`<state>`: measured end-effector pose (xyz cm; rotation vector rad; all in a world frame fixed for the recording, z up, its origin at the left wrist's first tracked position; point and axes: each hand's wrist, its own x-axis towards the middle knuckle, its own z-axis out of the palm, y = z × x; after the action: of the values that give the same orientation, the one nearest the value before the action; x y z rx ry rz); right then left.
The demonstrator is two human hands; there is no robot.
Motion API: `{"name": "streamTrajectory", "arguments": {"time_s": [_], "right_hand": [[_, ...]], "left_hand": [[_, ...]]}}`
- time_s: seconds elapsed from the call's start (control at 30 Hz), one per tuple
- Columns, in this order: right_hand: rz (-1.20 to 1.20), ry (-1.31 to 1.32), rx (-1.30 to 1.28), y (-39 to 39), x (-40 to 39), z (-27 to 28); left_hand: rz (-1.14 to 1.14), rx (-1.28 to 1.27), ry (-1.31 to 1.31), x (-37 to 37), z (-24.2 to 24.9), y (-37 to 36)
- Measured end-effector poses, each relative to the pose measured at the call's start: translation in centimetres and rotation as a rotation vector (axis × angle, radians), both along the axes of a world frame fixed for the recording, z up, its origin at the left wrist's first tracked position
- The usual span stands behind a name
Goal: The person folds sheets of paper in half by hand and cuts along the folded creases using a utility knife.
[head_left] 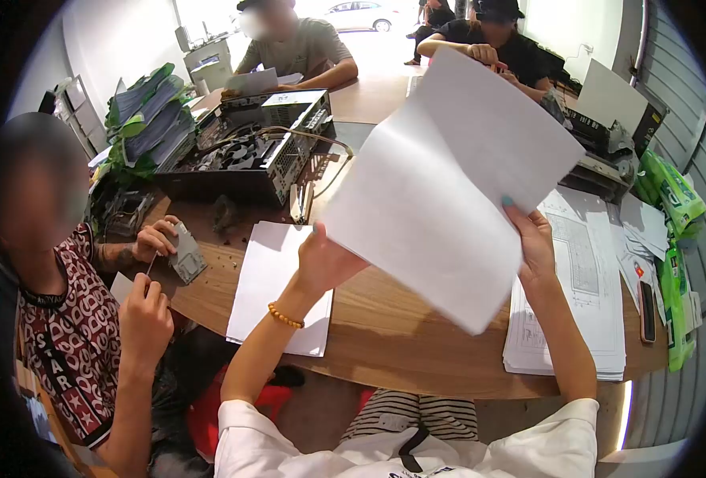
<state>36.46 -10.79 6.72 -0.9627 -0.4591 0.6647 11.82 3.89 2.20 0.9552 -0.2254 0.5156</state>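
Note:
Large white sheets of paper (425, 215) are held up over the wooden table, bent along the middle. My left hand (329, 259) grips their lower left edge, its fingers hidden behind the paper. At the right edge my right hand (532, 243) pinches them, thumb in front. Below my left forearm lies a stack of white paper (269, 279). A thicker stack of printed drawings (564, 319) rests on the table under my right forearm.
An opened computer case (249, 151) stands at the back left beside a pile of green-edged folders (150, 119). On the left a person holds a metal part (186, 255). A phone (646, 311) and green packets (676, 263) lie at the right edge. Two people sit opposite.

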Motion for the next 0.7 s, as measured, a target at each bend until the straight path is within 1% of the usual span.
{"name": "streamTrajectory", "arguments": {"time_s": [0.03,0.07,0.1,0.13,0.17,0.23,0.27,0.3,0.37,0.4,0.43,0.5,0.57,0.6,0.63,0.7], "right_hand": [[-0.028,0.046,0.031,0.1,-0.4,0.2],[-0.021,0.046,0.033,0.3,-0.8,0.3],[-0.099,0.055,0.029,0.4,-1.3,0.4],[-0.176,0.063,0.028,0.6,-1.6,0.4],[-0.166,0.062,0.038,0.5,-1.8,0.0],[-0.047,-0.040,-0.026,0.0,-2.4,-0.9],[-0.077,-0.037,-0.062,0.0,-2.9,-1.0],[-0.072,-0.035,-0.061,0.0,-2.7,-1.5],[-0.026,-0.211,0.044,0.1,-1.9,-2.7],[-0.024,-0.209,0.043,0.5,-2.0,-2.8],[-0.197,-0.325,0.103,1.1,-2.2,-2.8],[-0.369,-0.441,0.160,1.4,-2.1,-2.7],[-0.325,-0.594,0.140,0.9,-1.4,-2.3],[-0.325,-0.594,0.138,0.4,-1.2,-2.2],[-0.262,-0.714,-0.022,-0.3,-1.2,-2.3],[-0.195,-0.829,-0.189,-1.1,-1.6,-1.7]], "left_hand": [[-0.078,-0.106,-0.100,0.4,-0.3,0.0],[0.041,-0.041,-0.033,0.6,-0.4,-0.2],[0.162,0.026,0.033,0.8,-0.6,-0.6],[0.276,0.008,0.174,1.2,0.5,-1.9],[0.287,0.017,0.171,1.5,1.4,-2.6],[0.293,-0.122,0.321,1.9,2.4,-3.4],[0.347,-0.191,0.369,2.0,2.4,-3.3],[0.351,-0.191,0.371,2.0,2.2,-3.0],[0.521,-0.200,0.382,2.1,1.5,-2.3],[0.523,-0.202,0.385,2.0,1.6,-2.4],[0.545,-0.196,0.390,1.8,1.9,-2.5],[0.568,-0.193,0.397,1.7,2.1,-2.6],[0.574,-0.166,0.386,1.8,2.1,-2.6],[0.574,-0.168,0.388,1.8,2.0,-2.5],[0.548,-0.175,0.378,1.7,1.9,-2.3],[0.520,-0.187,0.372,1.6,1.7,-2.1]]}}
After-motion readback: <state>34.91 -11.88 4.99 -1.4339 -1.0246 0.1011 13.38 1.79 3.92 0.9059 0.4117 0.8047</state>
